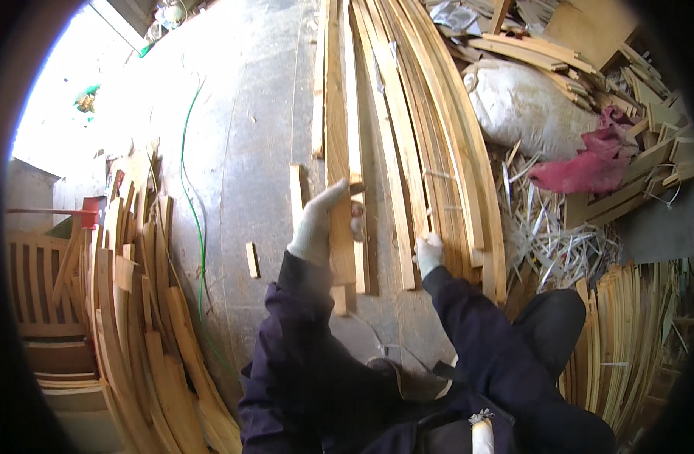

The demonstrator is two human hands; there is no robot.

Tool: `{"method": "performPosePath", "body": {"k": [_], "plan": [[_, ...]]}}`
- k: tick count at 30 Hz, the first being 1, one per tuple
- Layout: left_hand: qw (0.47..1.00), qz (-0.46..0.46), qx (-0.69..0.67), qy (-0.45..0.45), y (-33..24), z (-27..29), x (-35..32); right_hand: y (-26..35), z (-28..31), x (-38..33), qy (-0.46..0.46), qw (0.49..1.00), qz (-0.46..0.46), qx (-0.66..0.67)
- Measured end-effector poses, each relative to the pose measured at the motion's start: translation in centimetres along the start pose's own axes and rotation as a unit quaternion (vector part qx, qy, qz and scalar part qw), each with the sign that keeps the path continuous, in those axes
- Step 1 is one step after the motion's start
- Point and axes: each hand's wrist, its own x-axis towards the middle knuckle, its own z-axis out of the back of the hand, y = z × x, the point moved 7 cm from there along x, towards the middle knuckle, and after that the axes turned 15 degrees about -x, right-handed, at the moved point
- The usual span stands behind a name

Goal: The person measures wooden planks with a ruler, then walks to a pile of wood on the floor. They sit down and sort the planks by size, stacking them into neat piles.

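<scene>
My left hand [316,225], in a pale glove with bare fingertips, is closed around a long wooden plank [337,129]. Its thumb lies across the top face and the fingers curl round the right edge. The plank runs away from me toward the far edge of the view. Narrower strips lie beside and under it. Further right, my right hand [429,252], also gloved, is closed at the near end of a long wooden strip [409,151]; the fingers partly hide that end. Next to it lies a bundle of long strips [456,166] with thin ties around some.
A short wood offcut [252,260] and a green cable [186,144] lie on the grey floor [248,113]. Stacked boards [127,325] stand at the left. A stuffed white sack [524,106], a red cloth [585,168], shredded strips [558,234] and wood scraps crowd the right.
</scene>
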Motion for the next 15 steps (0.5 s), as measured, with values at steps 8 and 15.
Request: {"method": "performPosePath", "body": {"k": [8,15], "plan": [[1.000,0.005,-0.006,-0.005,-0.2,-0.6,-0.6,1.4,0.5,-1.0,-0.021,0.997,0.060,0.033],[1.000,-0.011,-0.008,-0.023,0.1,-1.0,-0.5,4.9,2.3,-3.0,-0.016,0.951,0.125,-0.282]]}}
